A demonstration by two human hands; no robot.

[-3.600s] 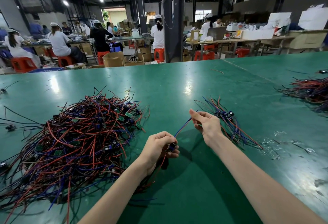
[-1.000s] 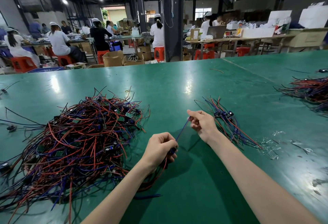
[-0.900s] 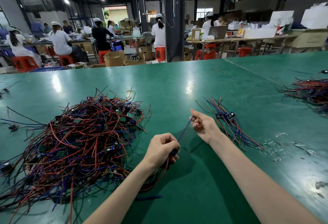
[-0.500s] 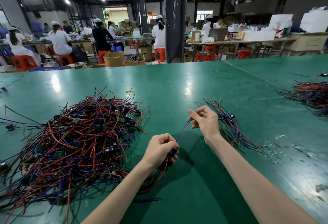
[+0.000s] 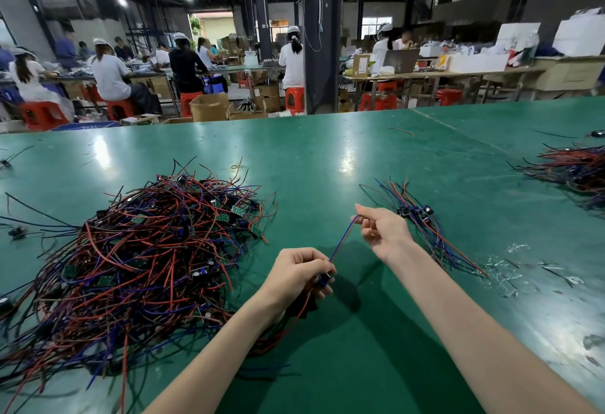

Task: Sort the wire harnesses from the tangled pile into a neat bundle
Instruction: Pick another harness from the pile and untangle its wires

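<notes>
Head view: at lower centre, the left hand grips one wire harness by its connector; the right hand pinches its far end. The tangled pile covers the desk at left; the sorted bundle lies right of centre.

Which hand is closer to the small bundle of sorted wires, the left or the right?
Right. The right hand is just left of the small bundle; the left hand is farther off, lower in view and nearer the tangled pile.

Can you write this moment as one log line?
left hand: grips wire harness | right hand: pinches its wires | tangled pile: left side | neat bundle: beyond right hand
</notes>
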